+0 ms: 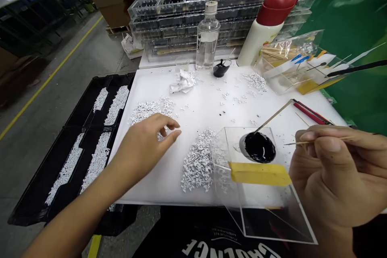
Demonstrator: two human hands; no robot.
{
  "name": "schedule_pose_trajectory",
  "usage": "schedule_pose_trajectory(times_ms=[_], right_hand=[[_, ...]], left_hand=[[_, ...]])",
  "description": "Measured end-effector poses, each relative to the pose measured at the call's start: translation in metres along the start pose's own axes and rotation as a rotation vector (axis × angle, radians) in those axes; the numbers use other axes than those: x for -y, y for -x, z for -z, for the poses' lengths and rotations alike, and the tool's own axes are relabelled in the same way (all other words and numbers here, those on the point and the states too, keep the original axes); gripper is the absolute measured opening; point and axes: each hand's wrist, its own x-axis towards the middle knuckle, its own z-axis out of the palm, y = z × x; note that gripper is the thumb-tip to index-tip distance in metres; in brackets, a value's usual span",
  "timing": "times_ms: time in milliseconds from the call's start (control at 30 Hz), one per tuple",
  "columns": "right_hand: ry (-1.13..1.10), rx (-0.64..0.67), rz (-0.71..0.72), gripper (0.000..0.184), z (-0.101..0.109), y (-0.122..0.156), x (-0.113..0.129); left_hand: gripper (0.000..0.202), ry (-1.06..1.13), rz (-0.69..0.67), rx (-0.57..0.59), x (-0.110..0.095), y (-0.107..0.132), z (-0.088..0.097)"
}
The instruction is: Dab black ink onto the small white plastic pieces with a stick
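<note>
My left hand (pixel 148 141) is over the white board, its thumb and forefinger nearly meeting in a pinch; anything between the tips is too small to name. Just beyond it spreads a heap of small white pieces (pixel 148 111), and a larger pile of white pieces (pixel 198 165) lies to its right. My right hand (pixel 338 173) pinches a thin wooden stick (pixel 302 142) with a dark, pointed tip aimed left. Close to that tip, a small cup of black paint (pixel 259 148) sits on a clear acrylic stand (pixel 248 209) with yellow tape (pixel 260 174); another stick leans in the cup.
Black trays (pixel 87 125) of white pieces stand left of the board. At the back are a clear bottle (pixel 208 36), a second black-paint cup (pixel 220 68), crumpled tissue (pixel 183 82), a red-topped flask (pixel 266 28) and stacked clear cases (pixel 169 20). Red-handled tweezers (pixel 311 113) lie right.
</note>
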Motion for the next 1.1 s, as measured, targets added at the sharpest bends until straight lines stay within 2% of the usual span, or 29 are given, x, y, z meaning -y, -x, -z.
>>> schedule_pose_trajectory(times_ms=[133,333,467,633,833,1100], right_hand=[[-0.014,0.007,0.014,0.025,-0.002,-0.001,-0.003],[-0.018,0.019,0.006,0.026,-0.007,0.000,-0.005],[-0.017,0.012,0.007,0.026,-0.005,-0.001,-0.004],[-0.023,0.007,0.004,0.026,-0.003,-0.003,-0.003],[-0.040,0.008,0.013,0.025,-0.001,-0.002,-0.005],[-0.036,0.026,0.008,0.021,-0.001,0.000,-0.006]], left_hand=[[0.008,0.047,-0.008,0.125,0.003,0.013,-0.018],[0.009,0.107,-0.042,0.187,-0.001,0.014,-0.036],[0.002,0.106,-0.075,0.151,-0.003,0.016,-0.043],[0.008,0.057,-0.112,0.099,0.001,0.020,-0.041],[0.010,-0.154,-0.155,-0.039,0.010,0.025,-0.038],[0.019,-0.288,-0.211,-0.077,0.014,0.037,-0.031]])
